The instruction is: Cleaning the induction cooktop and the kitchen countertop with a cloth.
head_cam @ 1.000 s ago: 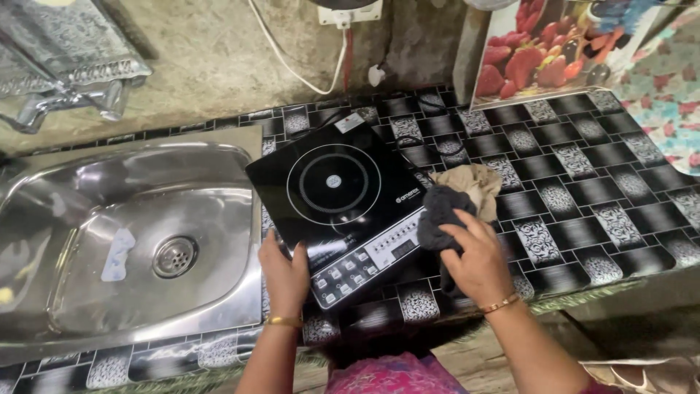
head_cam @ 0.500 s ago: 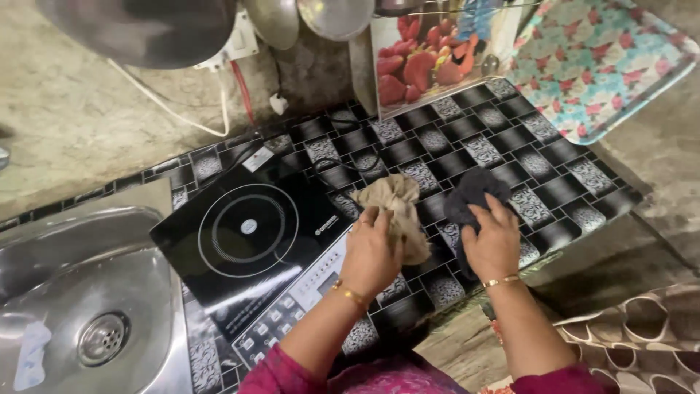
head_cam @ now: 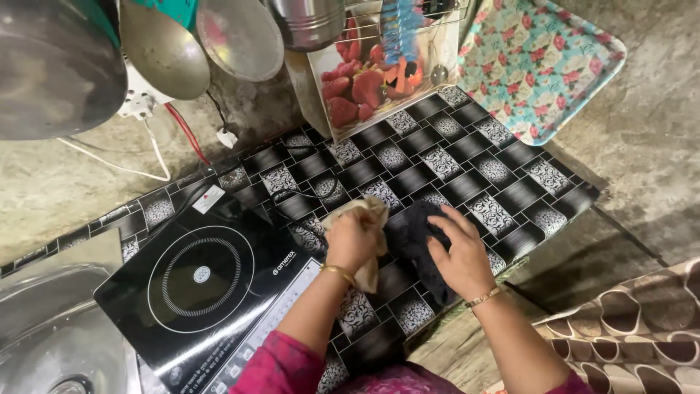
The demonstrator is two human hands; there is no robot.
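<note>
Left hand (head_cam: 355, 239) grip bunching beige cloth (head_cam: 362, 219), right hand (head_cam: 458, 255) pressing dark cloth (head_cam: 413, 237), checkered countertop (head_cam: 467, 175)

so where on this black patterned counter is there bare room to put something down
Bare tiles lie on the black patterned counter between the dark cloth, the floral tray and the strawberry-print board. It is crowded beside the black induction cooktop, where the left hand grips a beige rag and the right hand presses the dark cloth.

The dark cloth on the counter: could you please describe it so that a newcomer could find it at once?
Start at the black induction cooktop on the black-and-white patterned counter. Just right of it the two hands work side by side; the dark cloth lies flat under the right hand. Its neighbour, the beige cloth in the left hand, is pale and bunched.
</note>
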